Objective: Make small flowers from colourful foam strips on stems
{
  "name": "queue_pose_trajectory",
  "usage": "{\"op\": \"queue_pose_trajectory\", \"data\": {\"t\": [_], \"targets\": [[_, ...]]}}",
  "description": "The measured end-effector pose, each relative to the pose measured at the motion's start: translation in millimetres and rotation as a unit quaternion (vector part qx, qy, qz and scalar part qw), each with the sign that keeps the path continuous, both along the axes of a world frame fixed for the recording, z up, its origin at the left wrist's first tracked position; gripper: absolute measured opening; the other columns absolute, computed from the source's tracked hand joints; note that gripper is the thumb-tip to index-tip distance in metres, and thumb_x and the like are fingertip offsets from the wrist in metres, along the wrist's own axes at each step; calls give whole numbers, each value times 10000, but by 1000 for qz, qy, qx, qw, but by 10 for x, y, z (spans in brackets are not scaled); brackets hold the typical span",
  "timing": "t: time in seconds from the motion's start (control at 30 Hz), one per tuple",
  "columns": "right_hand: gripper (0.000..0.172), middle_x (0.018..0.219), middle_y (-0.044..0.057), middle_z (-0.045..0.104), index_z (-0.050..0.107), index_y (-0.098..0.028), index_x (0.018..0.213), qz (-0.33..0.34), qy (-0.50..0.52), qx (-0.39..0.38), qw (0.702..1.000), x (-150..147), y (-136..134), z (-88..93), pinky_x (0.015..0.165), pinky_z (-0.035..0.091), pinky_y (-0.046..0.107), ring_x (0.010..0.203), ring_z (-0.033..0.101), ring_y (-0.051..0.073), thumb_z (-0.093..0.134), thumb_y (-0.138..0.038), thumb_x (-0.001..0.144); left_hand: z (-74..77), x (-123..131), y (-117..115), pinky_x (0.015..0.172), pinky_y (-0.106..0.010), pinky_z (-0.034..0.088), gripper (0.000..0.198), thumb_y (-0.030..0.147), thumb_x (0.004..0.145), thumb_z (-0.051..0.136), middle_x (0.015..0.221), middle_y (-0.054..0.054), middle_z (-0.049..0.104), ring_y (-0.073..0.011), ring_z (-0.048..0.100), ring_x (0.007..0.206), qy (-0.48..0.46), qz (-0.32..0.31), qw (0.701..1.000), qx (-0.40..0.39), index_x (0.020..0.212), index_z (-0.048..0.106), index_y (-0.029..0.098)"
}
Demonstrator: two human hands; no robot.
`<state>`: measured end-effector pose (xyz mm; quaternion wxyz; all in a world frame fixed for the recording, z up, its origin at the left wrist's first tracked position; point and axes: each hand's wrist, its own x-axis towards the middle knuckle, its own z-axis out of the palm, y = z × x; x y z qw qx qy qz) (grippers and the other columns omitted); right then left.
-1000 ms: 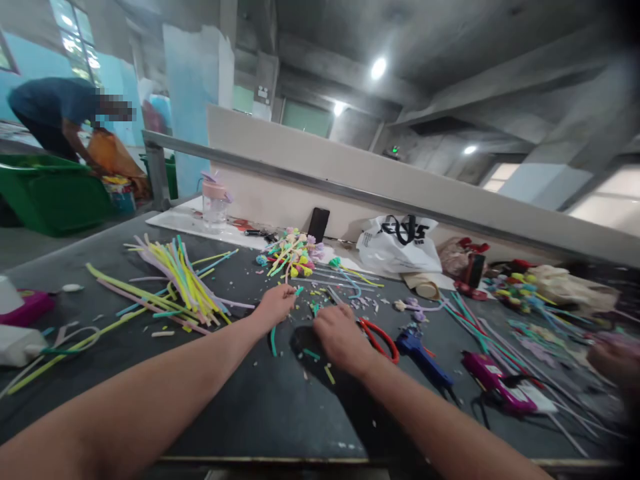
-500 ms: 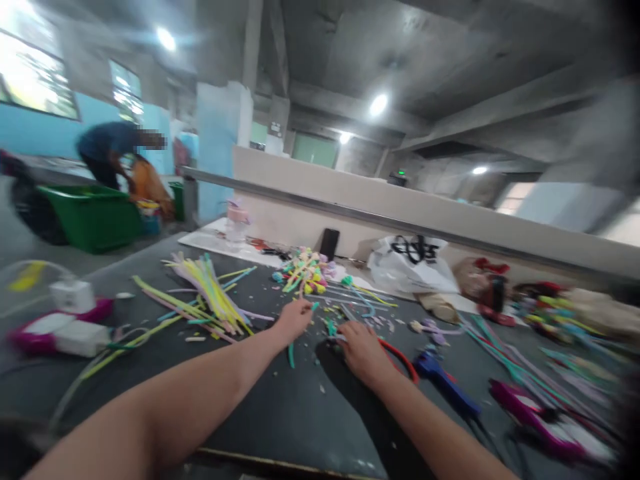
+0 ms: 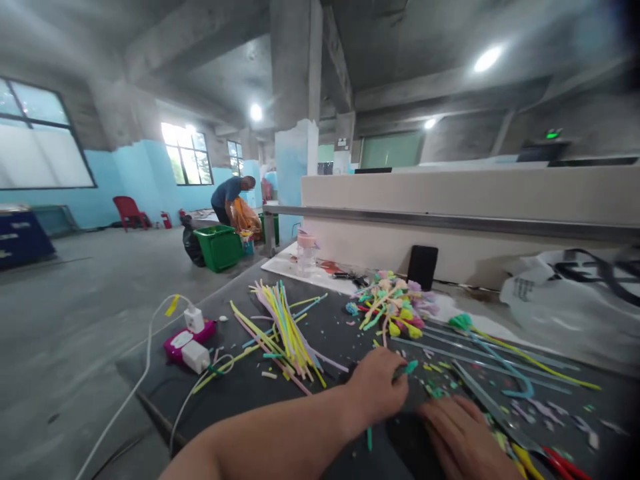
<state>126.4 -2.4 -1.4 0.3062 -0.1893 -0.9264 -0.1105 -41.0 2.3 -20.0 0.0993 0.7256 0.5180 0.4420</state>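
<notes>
My left hand (image 3: pixel 376 389) rests on the dark table (image 3: pixel 240 393) with its fingers curled, pinching a short teal piece (image 3: pixel 410 367) at the fingertips. Just right of it my right hand (image 3: pixel 463 437) lies low on the table, fingers folded down over small cut scraps; what it holds is hidden. A red-handled tool (image 3: pixel 563 463) lies by the right hand. A loose bundle of long coloured pipe-cleaner sticks (image 3: pixel 285 327) lies to the left. A heap of finished coloured flower pieces (image 3: pixel 395 307) sits behind the hands.
A pink power strip (image 3: pixel 187 340) with white plugs and cables lies at the table's left corner. A black phone (image 3: pixel 423 267), a clear cup (image 3: pixel 305 250) and a white plastic bag (image 3: pixel 565 300) stand along the back wall. Far left, a person (image 3: pixel 230 200) bends over a green bin (image 3: pixel 219 247).
The camera has swung left and lifted, so the room's left side shows. Both hands stay on the table, now low in the picture, the left still pinching by the teal piece.
</notes>
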Motion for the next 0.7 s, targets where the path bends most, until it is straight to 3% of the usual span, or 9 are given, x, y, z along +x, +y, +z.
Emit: {"op": "queue_pose_trajectory", "data": {"t": [0.23, 0.47, 0.53, 0.6, 0.7], "targets": [[217, 780, 14, 642, 545, -246, 916, 12, 36, -47, 998, 123, -22, -19, 745, 422, 311, 703, 598, 166, 444, -105, 787, 98, -42, 48, 857, -334, 427, 212, 174, 824, 420, 881, -69, 645, -187, 557, 885, 14, 4, 999, -33, 868, 627, 185], [259, 779, 24, 644, 547, -245, 871, 17, 53, -65, 996, 199, -113, 78, 721, 432, 309, 711, 595, 176, 431, -56, 736, 536, -26, -104, 651, -232, 459, 217, 81, 700, 526, 803, -23, 628, -130, 557, 714, 8, 44, 990, -135, 886, 609, 154], [258, 761, 22, 640, 542, -246, 837, 23, 47, -73, 996, 192, -128, 102, 713, 432, 311, 700, 595, 176, 420, -43, 733, 726, -239, -109, 606, -211, 462, 141, 137, 703, 587, 712, 12, 626, -116, 569, 656, 17, 35, 982, -187, 834, 634, 161], [250, 732, 15, 632, 539, -249, 815, 26, 36, -83, 996, 181, -124, 98, 689, 433, 312, 670, 590, 173, 419, -43, 741, 930, -595, -73, 603, -241, 481, 112, 218, 756, 588, 691, 8, 623, -123, 582, 634, 27, 64, 970, -234, 826, 641, 148], [237, 729, 5, 626, 540, -256, 799, 20, 23, -105, 994, 164, -101, 56, 689, 433, 320, 661, 588, 171, 429, -50, 757, 1185, -1211, 15, 711, -352, 505, 267, 297, 848, 515, 1021, -63, 591, -167, 593, 838, 32, 170, 948, -267, 1061, 547, 139]]}}
